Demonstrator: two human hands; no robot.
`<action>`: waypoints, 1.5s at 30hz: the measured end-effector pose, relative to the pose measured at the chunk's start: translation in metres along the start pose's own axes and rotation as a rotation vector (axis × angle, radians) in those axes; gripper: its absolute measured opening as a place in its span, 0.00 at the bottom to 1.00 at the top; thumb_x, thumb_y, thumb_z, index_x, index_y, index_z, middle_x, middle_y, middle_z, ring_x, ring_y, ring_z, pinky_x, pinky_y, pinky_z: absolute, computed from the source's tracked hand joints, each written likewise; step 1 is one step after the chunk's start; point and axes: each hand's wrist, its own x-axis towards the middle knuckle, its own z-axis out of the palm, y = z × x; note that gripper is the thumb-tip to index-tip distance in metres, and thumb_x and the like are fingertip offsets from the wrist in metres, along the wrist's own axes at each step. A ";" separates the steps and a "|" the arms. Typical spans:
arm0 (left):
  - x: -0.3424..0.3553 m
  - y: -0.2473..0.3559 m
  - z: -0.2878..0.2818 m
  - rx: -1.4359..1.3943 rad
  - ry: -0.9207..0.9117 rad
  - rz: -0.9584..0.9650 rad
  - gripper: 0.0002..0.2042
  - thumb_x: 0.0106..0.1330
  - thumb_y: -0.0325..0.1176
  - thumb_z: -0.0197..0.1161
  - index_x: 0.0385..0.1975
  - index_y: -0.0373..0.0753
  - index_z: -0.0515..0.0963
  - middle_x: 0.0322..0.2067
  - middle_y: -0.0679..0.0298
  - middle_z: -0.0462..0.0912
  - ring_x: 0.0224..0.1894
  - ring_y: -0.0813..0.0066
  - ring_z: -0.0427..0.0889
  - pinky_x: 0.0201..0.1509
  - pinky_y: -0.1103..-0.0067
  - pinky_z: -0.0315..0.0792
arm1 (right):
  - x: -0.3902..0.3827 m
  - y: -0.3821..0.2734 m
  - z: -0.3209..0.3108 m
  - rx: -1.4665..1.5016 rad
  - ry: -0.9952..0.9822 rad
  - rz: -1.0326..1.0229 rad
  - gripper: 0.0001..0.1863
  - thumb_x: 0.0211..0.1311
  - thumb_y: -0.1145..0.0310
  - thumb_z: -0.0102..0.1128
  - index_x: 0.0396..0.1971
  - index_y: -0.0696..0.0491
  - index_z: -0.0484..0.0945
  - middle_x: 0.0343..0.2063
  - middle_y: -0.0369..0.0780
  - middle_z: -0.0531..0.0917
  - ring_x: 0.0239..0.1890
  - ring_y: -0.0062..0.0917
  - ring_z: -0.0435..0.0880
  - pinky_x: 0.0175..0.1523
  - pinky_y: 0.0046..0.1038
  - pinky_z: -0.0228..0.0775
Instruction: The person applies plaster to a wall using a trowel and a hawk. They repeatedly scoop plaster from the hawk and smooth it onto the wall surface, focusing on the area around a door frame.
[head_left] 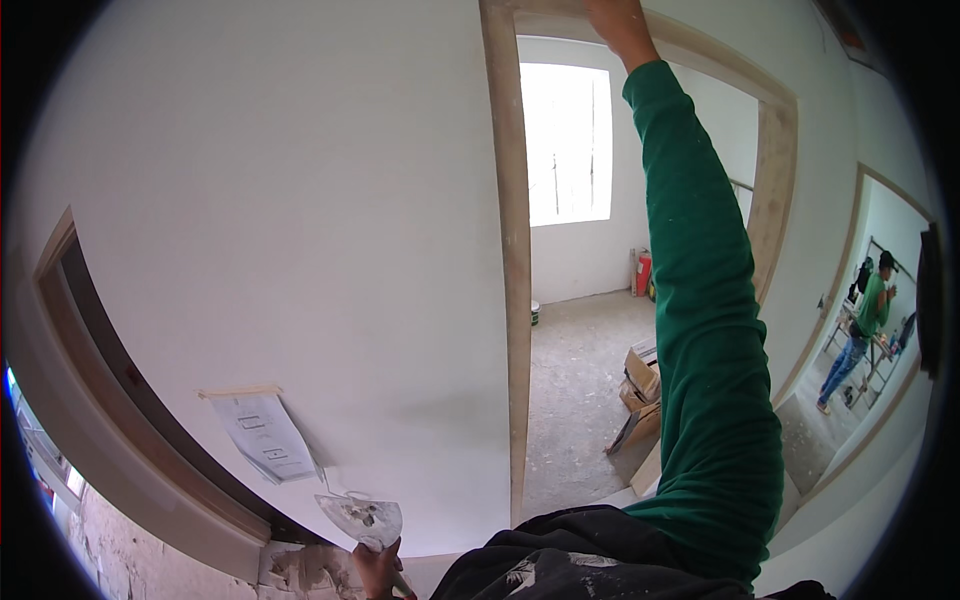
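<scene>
A green sleeve [705, 300] rises from a dark garment [580, 555], carrying the right hand [622, 30] up by the top of a wooden door frame [512, 200]; its fingers run out of view, so I can't tell if they grip anything. Down low, the left hand [377, 570] grasps a broad, smeared scraper [352, 516], blade up, just below a paper sheet [262, 435] on the white wall [300, 200].

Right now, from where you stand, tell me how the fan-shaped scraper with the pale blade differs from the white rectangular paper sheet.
The fan-shaped, pale-bladed scraper is held in the bare left hand; the white rectangular paper sheet hangs on the smooth white wall. The scraper's blade flares away from the hand, while the sheet is longer than wide. The scraper carries irregular smears; the sheet bears dark line markings. Both look mostly pale.
</scene>
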 end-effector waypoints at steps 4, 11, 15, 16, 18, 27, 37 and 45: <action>-0.004 0.003 0.003 -0.037 0.017 0.013 0.07 0.53 0.21 0.69 0.24 0.28 0.76 0.12 0.63 0.75 0.07 0.76 0.69 0.10 0.78 0.60 | 0.000 -0.006 0.004 0.064 -0.077 -0.020 0.13 0.64 0.67 0.63 0.40 0.62 0.82 0.36 0.41 0.85 0.40 0.26 0.80 0.49 0.27 0.72; -0.009 0.010 0.010 -0.024 0.043 0.015 0.07 0.52 0.21 0.69 0.24 0.29 0.76 0.12 0.63 0.75 0.07 0.77 0.68 0.10 0.78 0.59 | 0.008 0.010 0.007 0.041 -0.070 -0.062 0.13 0.64 0.66 0.63 0.39 0.62 0.82 0.36 0.42 0.85 0.39 0.25 0.80 0.48 0.27 0.72; -0.003 -0.007 0.003 -0.016 0.036 0.017 0.07 0.52 0.22 0.69 0.25 0.29 0.76 0.12 0.63 0.75 0.07 0.77 0.69 0.11 0.78 0.59 | 0.003 0.001 0.011 0.062 -0.047 -0.021 0.13 0.64 0.66 0.64 0.36 0.62 0.82 0.33 0.40 0.84 0.36 0.23 0.79 0.45 0.26 0.72; -0.004 -0.004 0.003 -0.014 0.027 0.017 0.07 0.52 0.22 0.69 0.25 0.29 0.76 0.12 0.63 0.75 0.07 0.77 0.69 0.11 0.78 0.59 | 0.004 -0.001 0.012 0.070 -0.070 -0.029 0.12 0.64 0.66 0.64 0.35 0.62 0.82 0.32 0.39 0.84 0.36 0.22 0.78 0.44 0.26 0.71; -0.005 0.003 0.005 0.001 0.014 0.023 0.07 0.53 0.23 0.69 0.25 0.28 0.76 0.12 0.63 0.75 0.07 0.77 0.69 0.11 0.78 0.60 | 0.005 -0.002 0.011 0.074 -0.100 -0.046 0.12 0.64 0.66 0.64 0.34 0.61 0.82 0.31 0.38 0.83 0.34 0.21 0.77 0.42 0.26 0.71; -0.007 0.034 0.009 0.052 -0.106 -0.050 0.08 0.53 0.24 0.70 0.27 0.28 0.78 0.14 0.65 0.76 0.10 0.78 0.72 0.14 0.79 0.65 | -0.030 -0.031 -0.028 0.225 -0.003 -0.050 0.11 0.62 0.67 0.66 0.35 0.61 0.81 0.31 0.36 0.83 0.33 0.19 0.77 0.41 0.25 0.71; 0.023 0.029 -0.012 0.194 -0.531 -0.127 0.10 0.59 0.30 0.70 0.24 0.32 0.77 0.14 0.67 0.75 0.14 0.80 0.73 0.17 0.79 0.65 | -0.408 -0.146 0.055 0.863 -0.532 0.127 0.14 0.66 0.70 0.60 0.51 0.54 0.82 0.48 0.44 0.84 0.50 0.38 0.84 0.57 0.36 0.78; 0.090 -0.007 -0.022 0.323 -0.646 -0.005 0.12 0.58 0.33 0.72 0.28 0.31 0.78 0.16 0.65 0.77 0.16 0.79 0.76 0.20 0.79 0.69 | -0.596 -0.181 0.101 0.984 -0.882 0.213 0.23 0.56 0.73 0.66 0.55 0.49 0.81 0.59 0.42 0.78 0.65 0.42 0.71 0.70 0.45 0.62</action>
